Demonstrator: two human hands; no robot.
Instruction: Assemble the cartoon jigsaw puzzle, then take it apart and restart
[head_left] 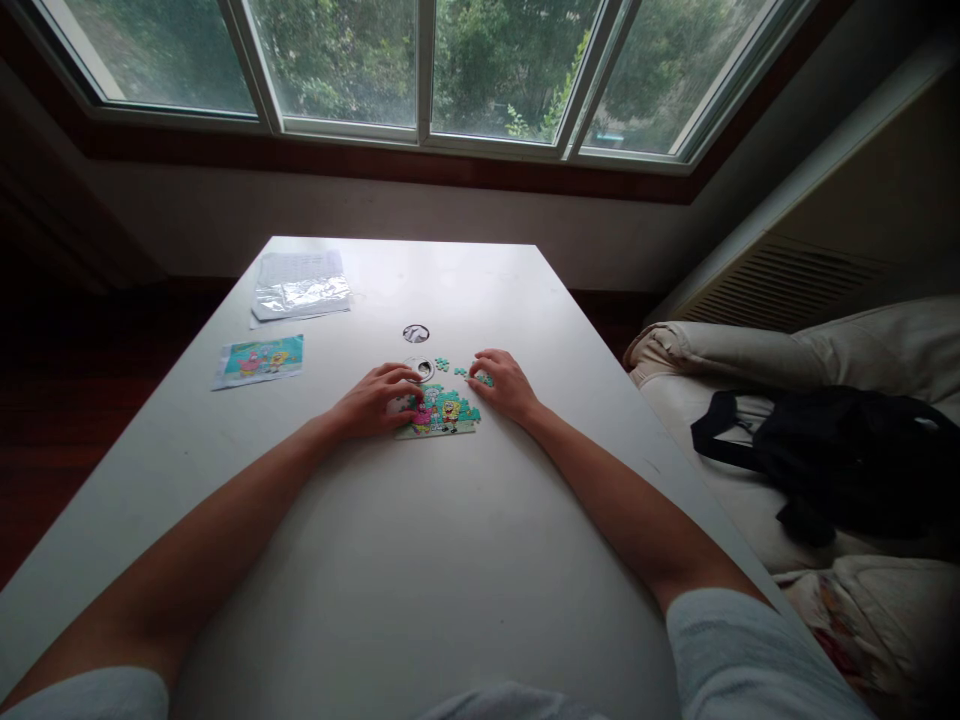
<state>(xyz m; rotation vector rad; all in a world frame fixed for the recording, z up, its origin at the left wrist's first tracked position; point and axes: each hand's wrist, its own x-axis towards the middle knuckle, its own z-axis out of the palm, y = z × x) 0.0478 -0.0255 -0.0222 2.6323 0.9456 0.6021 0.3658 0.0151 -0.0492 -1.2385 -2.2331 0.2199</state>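
Left hand point(379, 400), half open, touches the left side of the partly joined puzzle point(450, 414); right hand point(505, 384), loosely curled by loose pieces point(484, 379) beyond its right corner, hold unclear

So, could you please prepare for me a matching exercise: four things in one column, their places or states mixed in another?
1. Puzzle
2. Card
3. Plastic
4. Window

A. At the table's far left corner
B. Beyond the table
C. Partly assembled, at the left hand
D. Just nearer than the plastic

Pairs: 1-C, 2-D, 3-A, 4-B
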